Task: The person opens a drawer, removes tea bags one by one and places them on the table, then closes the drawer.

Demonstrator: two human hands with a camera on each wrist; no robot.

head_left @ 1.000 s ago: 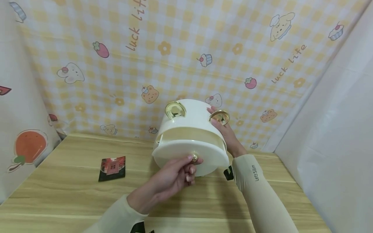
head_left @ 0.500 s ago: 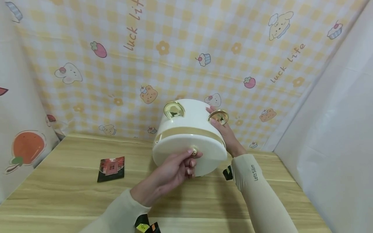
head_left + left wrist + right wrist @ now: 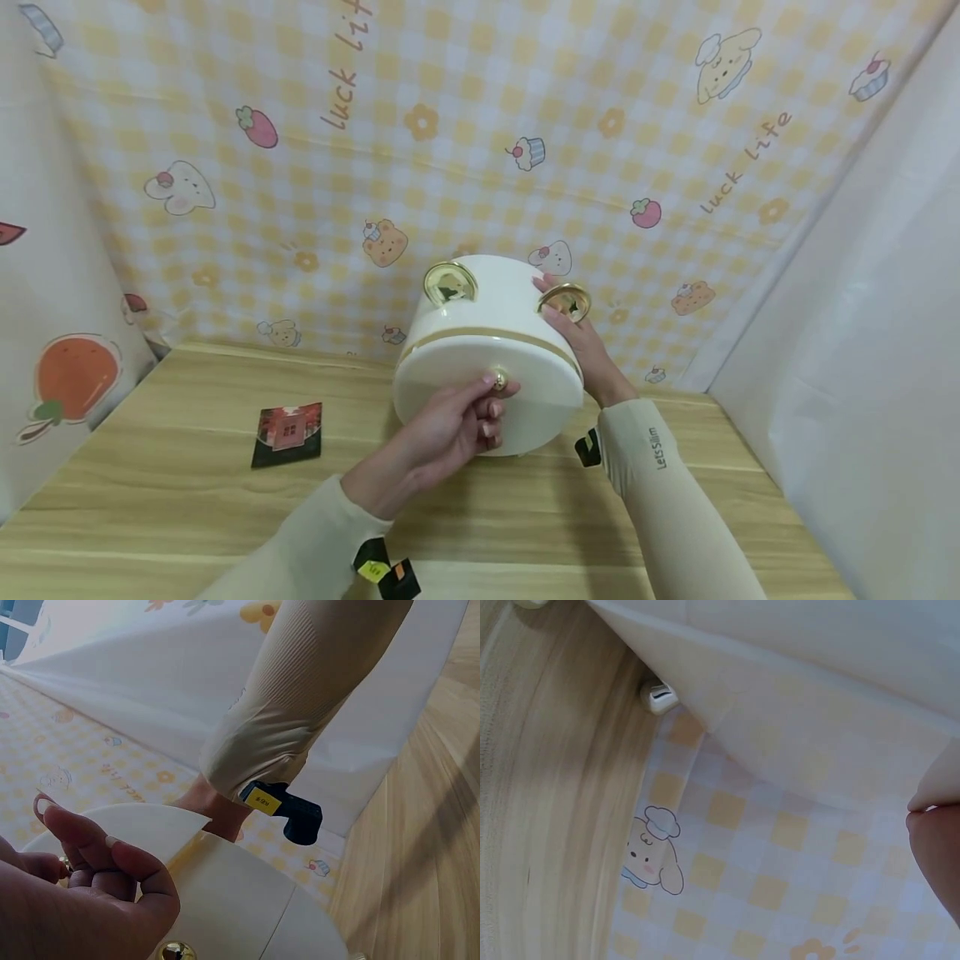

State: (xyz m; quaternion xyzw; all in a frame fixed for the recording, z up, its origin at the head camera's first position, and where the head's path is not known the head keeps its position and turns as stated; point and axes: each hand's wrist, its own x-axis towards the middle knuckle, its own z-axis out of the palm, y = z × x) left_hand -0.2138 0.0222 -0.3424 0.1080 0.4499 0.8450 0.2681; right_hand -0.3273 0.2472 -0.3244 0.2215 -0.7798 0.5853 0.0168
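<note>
A white rounded drawer box (image 3: 495,287) stands on the table in the head view, with two round gold ears on top, the left ear (image 3: 450,283) and the right ear (image 3: 567,302). Its oval drawer front (image 3: 435,383) sits nearly flush, with a thin gap along the upper edge. My left hand (image 3: 450,429) pinches the gold drawer knob (image 3: 499,379) between thumb and index finger. A second gold knob (image 3: 176,951) shows lower on the box in the left wrist view. My right hand (image 3: 588,346) rests against the box's upper right, thumb and fingers either side of the right ear.
A small dark-and-red square packet (image 3: 287,435) lies on the wooden table (image 3: 187,500) left of the box. Behind the box hangs a yellow checked cloth (image 3: 465,108). White side curtains (image 3: 862,333) flank the table. A small white foot (image 3: 658,697) shows in the right wrist view.
My left hand has pushed the drawer inward, away from me; the wide gap above its front has narrowed to a thin line. The right hand has stayed in place.
</note>
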